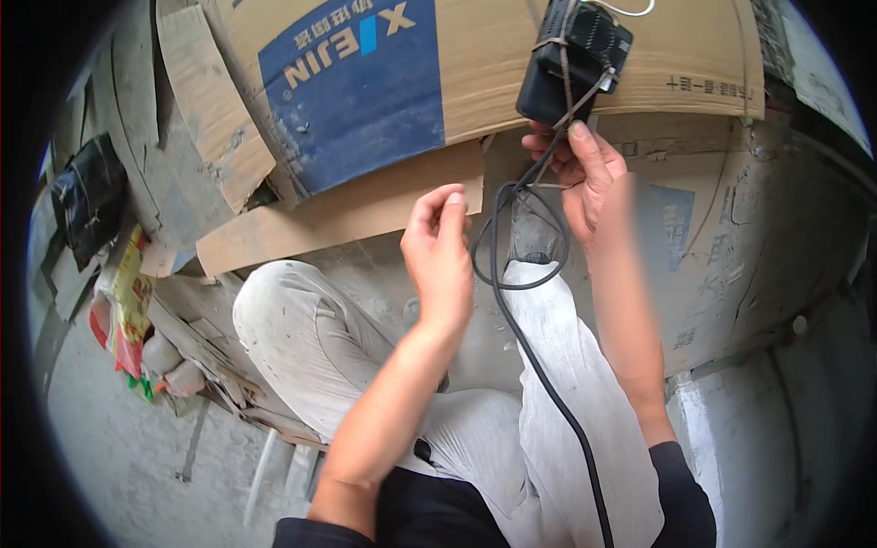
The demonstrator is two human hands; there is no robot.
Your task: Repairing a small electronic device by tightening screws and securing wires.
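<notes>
Near the top right, my right hand (589,178) pinches a black cable (555,388) and thin brown string just below a black box-shaped device (575,59). The brown string is bound around the device, and a small light-coloured plug sticks out at its side. The cable hangs in a loose loop below that hand, then runs down over my right trouser leg. My left hand (438,242) is raised to the left of the loop, fingers curled and thumb close to the index finger. Nothing shows in it, and it is apart from the cable.
A large cardboard sheet (512,87) with a blue printed panel lies ahead, with a narrow cardboard strip (338,219) along its near edge. At the left are a black bag (91,196) and a colourful plastic bag (123,297). My knees, in pale dusty trousers (297,324), are bent below.
</notes>
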